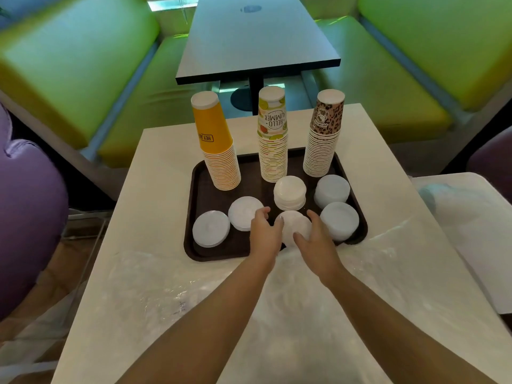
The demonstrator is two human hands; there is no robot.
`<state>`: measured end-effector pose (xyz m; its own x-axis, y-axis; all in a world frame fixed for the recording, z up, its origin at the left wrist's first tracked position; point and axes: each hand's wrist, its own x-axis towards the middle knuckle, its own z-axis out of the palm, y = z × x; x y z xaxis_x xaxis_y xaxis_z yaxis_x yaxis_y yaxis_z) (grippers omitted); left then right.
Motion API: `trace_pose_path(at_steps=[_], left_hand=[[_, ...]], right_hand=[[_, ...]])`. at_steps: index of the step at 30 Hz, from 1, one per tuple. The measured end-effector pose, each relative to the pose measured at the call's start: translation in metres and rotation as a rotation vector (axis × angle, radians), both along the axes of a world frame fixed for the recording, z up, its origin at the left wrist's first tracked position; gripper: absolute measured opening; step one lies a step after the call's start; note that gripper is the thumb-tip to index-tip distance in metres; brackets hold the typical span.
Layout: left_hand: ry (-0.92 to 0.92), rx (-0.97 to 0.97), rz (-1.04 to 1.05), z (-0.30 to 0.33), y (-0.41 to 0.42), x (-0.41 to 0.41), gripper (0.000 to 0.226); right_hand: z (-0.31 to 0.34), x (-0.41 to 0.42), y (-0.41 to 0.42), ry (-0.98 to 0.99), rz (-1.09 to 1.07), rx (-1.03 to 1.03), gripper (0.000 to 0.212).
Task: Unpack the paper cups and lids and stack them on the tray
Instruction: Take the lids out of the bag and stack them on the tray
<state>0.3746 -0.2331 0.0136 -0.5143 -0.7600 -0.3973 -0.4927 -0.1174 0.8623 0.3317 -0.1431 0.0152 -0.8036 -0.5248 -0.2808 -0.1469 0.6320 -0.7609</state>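
Both hands, left hand (264, 231) and right hand (315, 239), hold a lid stack (295, 227) on the brown tray (194, 245) on the white counter (155, 206), green seats (69, 65) behind.

Yellow cup stack (217, 139): the top cup carries a boxed black print, upside down, reading "HEY JU…"; the rest is cut off at the cup's edge. Fruit-print cup stack (272, 134): the top cup's round label reads "HELLO SUMMER", inverted. Leopard-print cup stack (324, 131): small emblem with lettering, too small to read.
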Motion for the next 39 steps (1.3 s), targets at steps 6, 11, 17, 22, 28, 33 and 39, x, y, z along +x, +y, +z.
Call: trace_pose_path(at_steps=[6, 11, 17, 22, 28, 33, 39], left_hand=[[-0.052, -0.035, -0.174, -0.014, 0.013, 0.007, 0.054], [-0.064, -0.228, -0.306, -0.018, 0.006, 0.005, 0.053], [-0.078, -0.286, -0.276, -0.023, 0.000, 0.000, 0.044], [-0.080, -0.286, -0.251, -0.025, -0.008, -0.005, 0.038], [-0.096, -0.271, -0.253, -0.027, -0.015, -0.010, 0.031], [-0.102, -0.347, -0.233, -0.028, -0.018, -0.012, 0.025], [-0.086, -0.360, -0.222, -0.025, -0.022, -0.013, 0.021]], right_hand=[[-0.009, 0.000, 0.007, -0.105, -0.039, 0.031, 0.066], [-0.011, -0.002, 0.006, -0.108, -0.017, 0.031, 0.061], [-0.013, -0.006, 0.001, -0.097, -0.025, 0.009, 0.059], [-0.016, -0.012, -0.004, -0.054, -0.003, 0.048, 0.060], [-0.018, -0.017, -0.007, 0.015, 0.071, 0.103, 0.058], [-0.019, -0.019, -0.006, 0.127, 0.210, 0.203, 0.059], [-0.025, -0.019, -0.009, 0.224, 0.306, 0.290, 0.072]])
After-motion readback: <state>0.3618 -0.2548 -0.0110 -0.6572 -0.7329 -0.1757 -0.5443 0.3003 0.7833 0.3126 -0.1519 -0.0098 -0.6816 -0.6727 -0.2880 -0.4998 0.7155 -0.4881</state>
